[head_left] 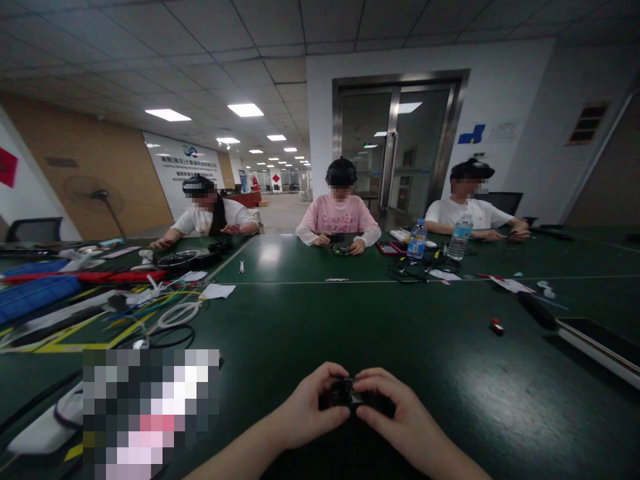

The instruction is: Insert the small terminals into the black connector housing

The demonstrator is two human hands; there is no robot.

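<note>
Low in the middle of the head view, a small black object is held between both hands just above the green table. My left hand has its fingers curled round the object's left side, with the thumb at the near edge. On the right side, my right hand grips the same object, its fingers over the top and its thumb below. The fingers hide much of the object, and its details are too dark to make out.
At the left lie cables, a blue tray and a white power strip. A small red item and a flat device are right. Two bottles stand farther back. Three people sit across the table.
</note>
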